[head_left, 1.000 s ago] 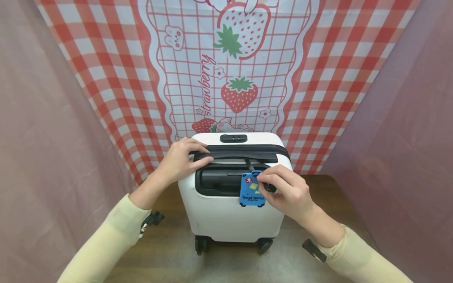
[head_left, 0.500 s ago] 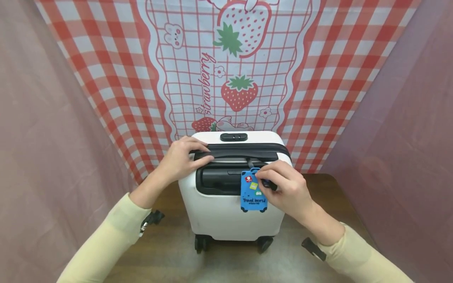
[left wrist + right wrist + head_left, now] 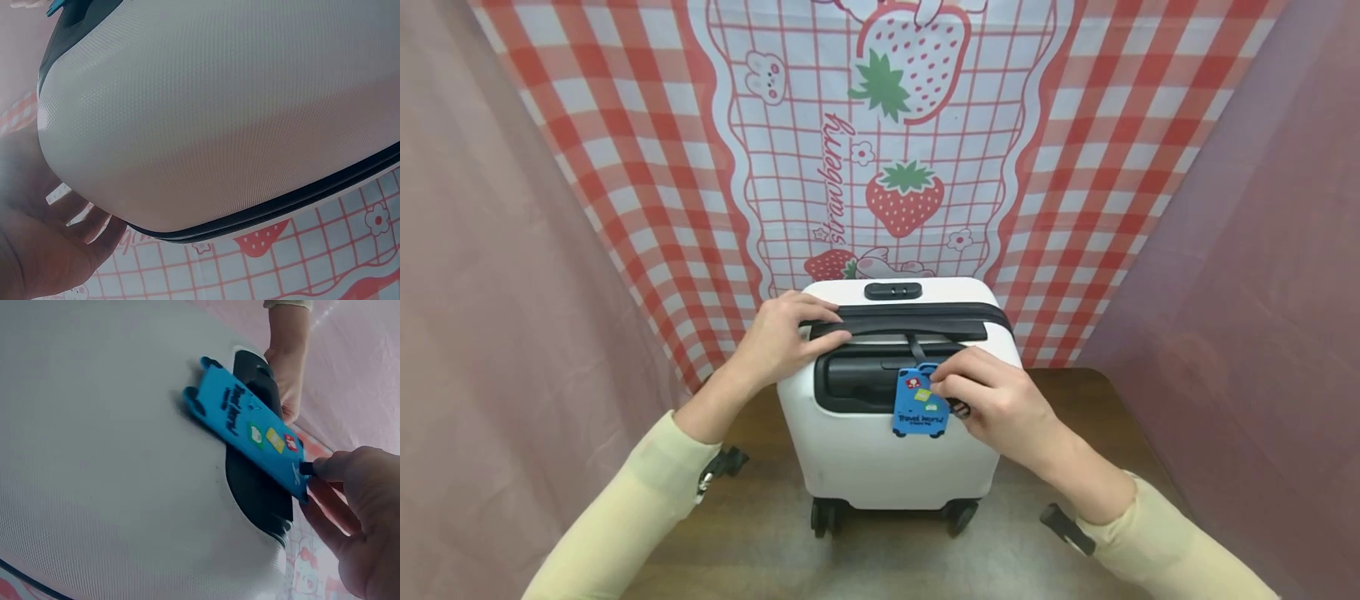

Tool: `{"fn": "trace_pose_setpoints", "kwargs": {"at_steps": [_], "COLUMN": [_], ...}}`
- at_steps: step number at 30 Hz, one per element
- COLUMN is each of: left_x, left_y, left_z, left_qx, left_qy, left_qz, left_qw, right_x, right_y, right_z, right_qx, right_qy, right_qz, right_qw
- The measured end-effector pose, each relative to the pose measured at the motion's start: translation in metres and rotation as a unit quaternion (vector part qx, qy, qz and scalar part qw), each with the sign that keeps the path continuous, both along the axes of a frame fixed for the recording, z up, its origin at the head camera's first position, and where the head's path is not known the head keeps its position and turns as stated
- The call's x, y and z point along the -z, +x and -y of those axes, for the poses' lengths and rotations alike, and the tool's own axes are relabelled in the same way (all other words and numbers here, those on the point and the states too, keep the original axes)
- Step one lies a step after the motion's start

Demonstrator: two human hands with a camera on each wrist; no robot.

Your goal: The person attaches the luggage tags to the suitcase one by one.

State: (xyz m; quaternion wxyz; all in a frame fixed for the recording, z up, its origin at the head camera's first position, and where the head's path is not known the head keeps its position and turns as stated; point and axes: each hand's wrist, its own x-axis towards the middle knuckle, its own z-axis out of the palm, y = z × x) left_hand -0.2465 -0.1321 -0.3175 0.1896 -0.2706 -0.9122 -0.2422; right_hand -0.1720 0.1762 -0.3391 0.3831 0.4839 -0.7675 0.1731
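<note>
A white hard-shell suitcase stands upright on its wheels. A blue luggage tag printed like a small suitcase hangs by a dark strap from the black top handle. My right hand pinches the strap's end by the tag's top edge; in the right wrist view the thumb presses the dark strap tip against the tag. My left hand rests on the suitcase's upper left corner, thumb and fingers lying near the handle's end. Its fingers spread around the corner in the left wrist view.
The suitcase stands on a brown wooden surface. Behind it hangs a red-and-white checked cloth with strawberries. Pinkish curtains close in both sides. A black combination lock sits on the suitcase top.
My right hand and the tag first dip slightly and turn flatter to view, then shift a little left, the strap leaning with them. My left hand stays in place.
</note>
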Motion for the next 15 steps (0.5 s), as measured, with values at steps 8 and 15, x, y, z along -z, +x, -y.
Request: {"fn": "trace_pose_setpoints", "kwargs": {"at_steps": [8, 15], "left_x": [0.001, 0.000], "left_y": [0.000, 0.001], "left_z": [0.001, 0.001], "left_qx": [0.000, 0.008], "left_qy": [0.001, -0.003], "left_qz": [0.001, -0.019], "left_qw": [1.0000, 0.9998], "right_x": [-0.004, -0.004], "right_y": [0.002, 0.005], "right_z": [0.009, 0.013], "right_qx": [0.036, 0.096], "right_qy": [0.002, -0.023], "right_qz": [0.005, 0.001], "right_qw": [0.999, 0.995]}}
